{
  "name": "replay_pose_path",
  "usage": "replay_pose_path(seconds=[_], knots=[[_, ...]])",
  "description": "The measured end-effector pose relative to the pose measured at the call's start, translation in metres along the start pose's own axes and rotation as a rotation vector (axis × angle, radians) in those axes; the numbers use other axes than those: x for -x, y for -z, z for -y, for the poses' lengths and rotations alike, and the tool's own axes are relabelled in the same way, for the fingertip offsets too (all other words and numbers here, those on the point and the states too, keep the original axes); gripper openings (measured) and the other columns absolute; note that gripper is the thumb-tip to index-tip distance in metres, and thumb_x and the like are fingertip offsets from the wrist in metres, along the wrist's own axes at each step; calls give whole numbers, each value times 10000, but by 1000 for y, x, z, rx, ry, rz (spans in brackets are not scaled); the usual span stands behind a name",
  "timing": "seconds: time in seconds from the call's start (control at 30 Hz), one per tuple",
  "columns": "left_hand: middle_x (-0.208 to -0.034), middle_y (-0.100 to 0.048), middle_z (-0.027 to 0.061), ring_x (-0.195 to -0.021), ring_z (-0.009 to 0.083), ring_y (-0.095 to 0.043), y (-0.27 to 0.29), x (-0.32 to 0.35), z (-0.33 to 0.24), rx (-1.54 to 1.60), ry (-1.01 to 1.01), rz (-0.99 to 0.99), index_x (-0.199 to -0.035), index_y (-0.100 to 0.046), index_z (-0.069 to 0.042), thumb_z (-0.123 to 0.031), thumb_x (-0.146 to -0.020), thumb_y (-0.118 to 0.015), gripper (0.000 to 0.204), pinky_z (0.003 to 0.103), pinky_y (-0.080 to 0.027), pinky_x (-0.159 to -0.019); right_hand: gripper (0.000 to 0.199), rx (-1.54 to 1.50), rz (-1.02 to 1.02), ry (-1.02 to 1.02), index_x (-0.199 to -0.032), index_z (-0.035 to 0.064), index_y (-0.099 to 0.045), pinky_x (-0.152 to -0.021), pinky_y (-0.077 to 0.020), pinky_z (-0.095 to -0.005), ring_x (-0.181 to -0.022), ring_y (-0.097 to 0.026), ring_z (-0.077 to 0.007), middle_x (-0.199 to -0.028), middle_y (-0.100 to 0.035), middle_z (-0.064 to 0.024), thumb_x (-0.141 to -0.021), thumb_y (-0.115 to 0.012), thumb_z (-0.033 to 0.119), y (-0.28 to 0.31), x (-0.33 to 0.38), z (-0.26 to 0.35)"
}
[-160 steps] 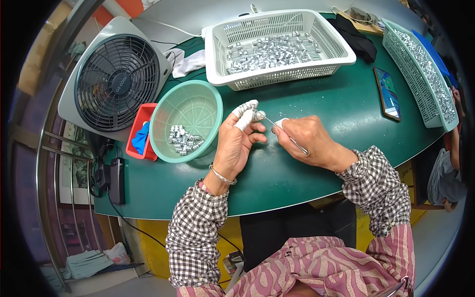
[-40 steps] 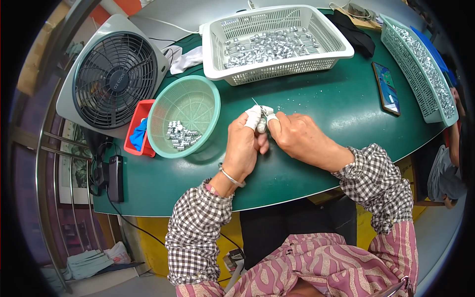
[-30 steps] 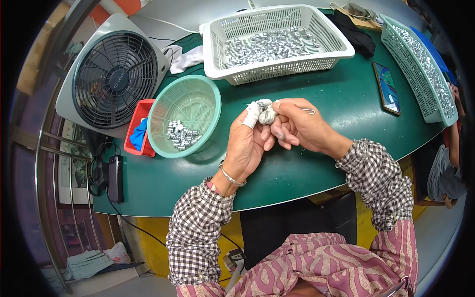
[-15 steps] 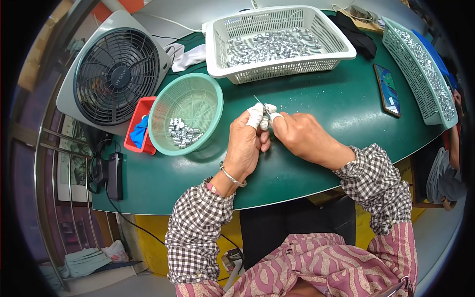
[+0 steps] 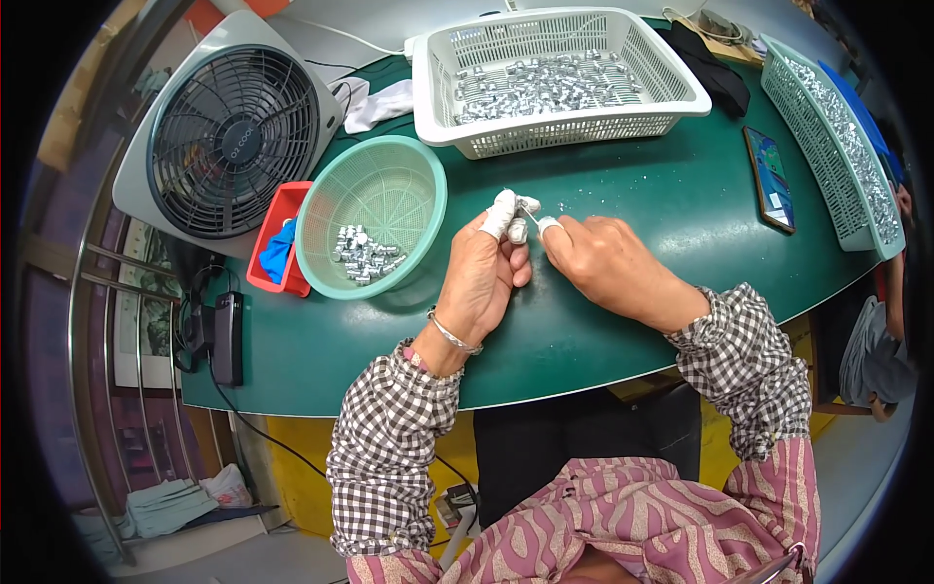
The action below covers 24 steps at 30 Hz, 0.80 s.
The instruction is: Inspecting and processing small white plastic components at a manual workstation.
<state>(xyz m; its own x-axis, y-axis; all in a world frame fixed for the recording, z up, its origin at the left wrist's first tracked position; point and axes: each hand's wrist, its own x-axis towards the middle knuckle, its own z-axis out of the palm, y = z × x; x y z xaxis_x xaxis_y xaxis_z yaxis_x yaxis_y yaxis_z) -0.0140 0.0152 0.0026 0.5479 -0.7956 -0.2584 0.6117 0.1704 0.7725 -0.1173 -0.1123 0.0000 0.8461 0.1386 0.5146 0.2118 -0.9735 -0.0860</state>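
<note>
My left hand [image 5: 489, 263] is closed in a pinch, white wraps on its fingertips, around a small silver metal part [image 5: 524, 205] that mostly hides behind the fingers. My right hand [image 5: 605, 261], also with white-covered fingertips, is closed on a thin pointed metal tool [image 5: 531, 215] whose tip meets the part. Both hands are above the green table. Just left of my left hand stands a light green round mesh basket [image 5: 428, 234] with several short silver cylindrical parts [image 5: 365, 255] at its bottom.
Beyond my hands is a white rectangular basket [image 5: 574, 130] of silver parts. Another pale green basket [image 5: 827, 185] of parts and a phone [image 5: 769, 178] lie right. At left are a fan [image 5: 233, 136], a red bin [image 5: 276, 243] with blue cloth, and a black power adapter [image 5: 228, 339].
The thin tool's tip, which stuck up past my left fingers, is now drawn lower and back toward my right hand. My right hand has shifted slightly right; the view moved a little.
</note>
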Motion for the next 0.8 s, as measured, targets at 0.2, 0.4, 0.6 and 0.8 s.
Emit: replay_pose_path(seconds=[0.2, 0.4, 0.6, 0.8], knots=[[-709, -471, -18, -556, 64, -417, -5, 4, 2, -129, -22, 34, -952, -572, -31, -297, -933, -481, 281, 199, -329, -417, 147, -161, -58, -29, -728, 32, -430, -416, -418, -321, -471, -535, -209, -577, -524, -114, -851, -500, 70, -4, 3, 0], [-756, -488, -13, -564, 68, -430, -7, -1, 9, 61, -67, 81, -997, -550, -35, -271, -938, -474, 255, 207, -336, -422, 203, -1551, 145, -723, -767, 1, -479, -378, -385, -270, -386, -470, -145, -593, -563, -105, -907, -443, 143, 13, -13, -8], [-785, -503, -7, -580, 74, -453, 5, -5, 2, 116, -115, 26, -1042, -537, -38, -249, -938, -470, 244, 215, -366, -443, 300, -1547, 58, -768, -784, -34, -533, -379, -368, -232, -377, -443, -105, -604, -570, -92, -936, -395, 185, 23, -10, -10], [-792, -535, 10, -578, 88, -475, 14, -8, -2, 112, -77, -5, -1065, -536, -30, -213, -936, -458, 236, 232, -400, -458, 308, -1247, 8, -669, -816, -46, -558, -406, -371, -220, -417, -456, -96, -612, -561, -79, -939, -390, 181, 27, -11, -7]])
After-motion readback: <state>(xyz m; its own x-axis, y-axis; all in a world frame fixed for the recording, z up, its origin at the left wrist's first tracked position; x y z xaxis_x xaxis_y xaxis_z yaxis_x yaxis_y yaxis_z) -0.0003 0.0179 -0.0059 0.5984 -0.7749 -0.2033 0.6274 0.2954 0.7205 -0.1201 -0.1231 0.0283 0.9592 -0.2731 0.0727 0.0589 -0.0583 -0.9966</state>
